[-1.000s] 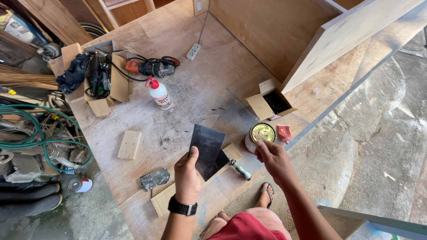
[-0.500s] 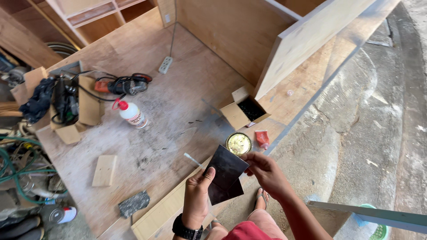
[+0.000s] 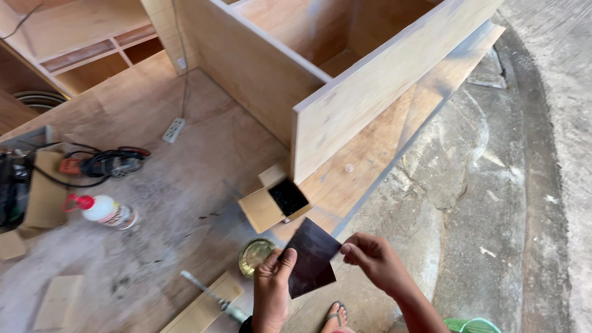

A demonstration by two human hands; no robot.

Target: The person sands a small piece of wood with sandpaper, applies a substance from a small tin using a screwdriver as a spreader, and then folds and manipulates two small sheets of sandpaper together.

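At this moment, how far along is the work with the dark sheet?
Done: the dark sheet is off the table, pinched by the left hand and right hand. In hand: both hold it in the air. Left: it touches no wood; the tin and open box lie untouched.

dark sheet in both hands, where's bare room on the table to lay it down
Free: the patch between the white bottle, power strip and open box. Crowded: the near edge around the tin, wood strip and both hands, left and right, holding the sheet.

Single head view, looking steeply down, near workbench (image 3: 154,203)
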